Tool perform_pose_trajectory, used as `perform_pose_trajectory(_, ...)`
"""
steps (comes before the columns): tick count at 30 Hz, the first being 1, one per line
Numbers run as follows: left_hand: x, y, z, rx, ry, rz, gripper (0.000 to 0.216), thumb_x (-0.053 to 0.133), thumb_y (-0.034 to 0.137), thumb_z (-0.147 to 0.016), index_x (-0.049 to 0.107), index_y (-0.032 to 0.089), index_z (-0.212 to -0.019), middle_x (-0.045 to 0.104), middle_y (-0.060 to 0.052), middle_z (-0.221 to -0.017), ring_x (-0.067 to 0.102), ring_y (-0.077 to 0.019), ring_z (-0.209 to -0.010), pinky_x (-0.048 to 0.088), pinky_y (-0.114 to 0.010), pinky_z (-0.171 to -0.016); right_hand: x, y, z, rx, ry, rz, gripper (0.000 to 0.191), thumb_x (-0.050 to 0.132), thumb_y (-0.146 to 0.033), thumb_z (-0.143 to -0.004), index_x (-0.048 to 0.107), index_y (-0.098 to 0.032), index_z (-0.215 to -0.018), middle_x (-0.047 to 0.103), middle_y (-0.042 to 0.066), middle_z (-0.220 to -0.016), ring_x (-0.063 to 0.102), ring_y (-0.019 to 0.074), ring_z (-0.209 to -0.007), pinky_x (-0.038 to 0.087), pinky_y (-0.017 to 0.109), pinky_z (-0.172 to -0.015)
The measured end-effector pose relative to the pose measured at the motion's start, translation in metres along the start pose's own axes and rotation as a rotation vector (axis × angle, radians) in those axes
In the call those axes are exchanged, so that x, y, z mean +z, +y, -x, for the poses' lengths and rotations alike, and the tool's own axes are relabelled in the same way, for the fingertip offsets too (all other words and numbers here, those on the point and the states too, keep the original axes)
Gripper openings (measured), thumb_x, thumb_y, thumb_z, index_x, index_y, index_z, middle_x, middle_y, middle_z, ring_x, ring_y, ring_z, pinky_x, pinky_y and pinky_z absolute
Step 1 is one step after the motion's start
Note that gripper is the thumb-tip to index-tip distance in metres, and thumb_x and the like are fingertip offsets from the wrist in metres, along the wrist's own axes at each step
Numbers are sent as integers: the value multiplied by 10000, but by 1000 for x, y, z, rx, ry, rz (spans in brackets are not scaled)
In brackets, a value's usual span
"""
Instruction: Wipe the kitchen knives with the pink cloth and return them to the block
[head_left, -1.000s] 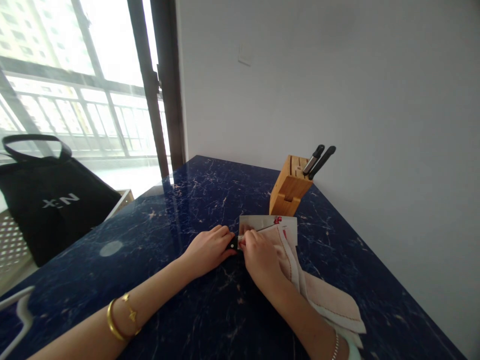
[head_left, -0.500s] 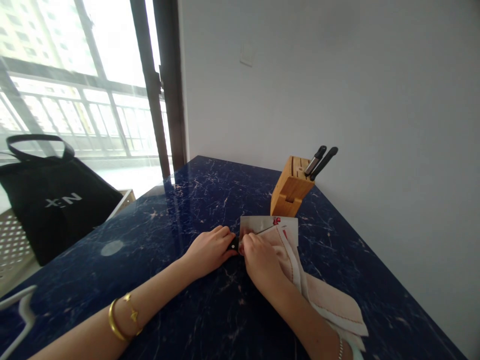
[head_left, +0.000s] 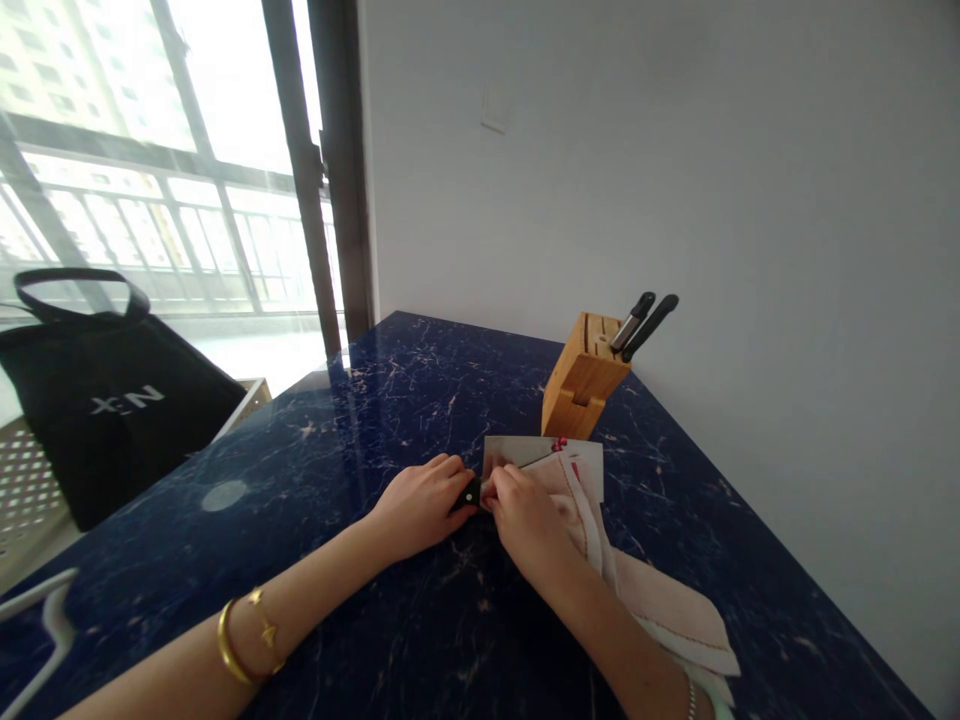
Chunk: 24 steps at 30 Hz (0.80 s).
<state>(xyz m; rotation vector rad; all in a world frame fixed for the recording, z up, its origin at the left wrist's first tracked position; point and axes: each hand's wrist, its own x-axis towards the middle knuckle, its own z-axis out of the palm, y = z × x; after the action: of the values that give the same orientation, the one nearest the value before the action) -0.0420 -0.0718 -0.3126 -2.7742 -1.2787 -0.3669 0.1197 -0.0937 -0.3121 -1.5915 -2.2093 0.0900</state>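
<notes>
So our left hand (head_left: 421, 508) grips the cleaver handle (head_left: 471, 491) — our right hand (head_left: 526, 522), curled tight, holds pink cloth (head_left: 667, 605) on the blade (head_left: 521, 449).

Wears two gold ornaments on the forearm above the left hand (head_left: 424, 508): a thick, smooth, rounded bangle (head_left: 224, 640) and, just beside it, a slender bracelet (head_left: 268, 633) of matching yellow tone. Carries small charms along the slender one, star-like in outline, with finer detail too small to tell. Has a thin band of pale, beadlike segments (head_left: 691, 697) on the forearm above the right hand (head_left: 529, 520). Shows a sliver of pale mint-green sleeve (head_left: 721, 708) right behind that band, mostly cut off by the lower edge.
</notes>
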Motion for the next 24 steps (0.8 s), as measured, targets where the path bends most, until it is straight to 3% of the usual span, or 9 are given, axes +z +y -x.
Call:
perform_pose_trajectory(5, -2, 1, 0, -7, -4, -1, 246, 463, 341, -822, 533, 210, -1019, 550, -42, -904, 523, -199, -876, 445, -290, -693, 1, 2, -5, -4, 116, -43, 158, 389, -91, -834, 490, -174, -744, 562, 49, -803, 521, 164, -775, 384, 265, -677)
perform_pose_trajectory(10, -2, 1, 1, 6, -11, -5, 255, 441, 348, -840, 527, 206, -1034, 546, -49, -906, 521, -197, -876, 446, -289, -691, 4, 2, -6, 19, 80, -94, 166, 404, -56, -801, 480, -177, -718, 562, 43, -782, 525, 159, -758, 397, 261, -670)
perform_pose_trajectory(16, -1, 0, 1, 28, -4, -5, 246, 426, 352, -850, 532, 197, -1008, 542, -52, -895, 522, -203, -859, 455, -302, -677, 3, 2, -6, 3, 148, -148, 143, 392, -90, -828, 483, -177, -762, 562, 53, -821, 531, 166, -802, 412, 281, -715)
perform_pose_trajectory(20, -2, 0, 0, 25, -2, -4, 255, 423, 352, -852, 529, 198, -1025, 546, -52, -899, 524, -204, -864, 455, -299, -681, 4, 0, -6, 25, 85, -119, 182, 375, -42, -807, 487, -173, -748, 569, 59, -819, 536, 166, -790, 418, 279, -697)
perform_pose_trajectory(24, -2, 0, 0, 22, -1, -12, 253, 434, 354, -846, 535, 194, -1014, 546, -51, -890, 525, -207, -863, 457, -303, -693, 5, 0, -7, 27, 128, -96, 162, 382, -57, -815, 492, -166, -767, 566, 62, -821, 532, 171, -809, 410, 285, -730)
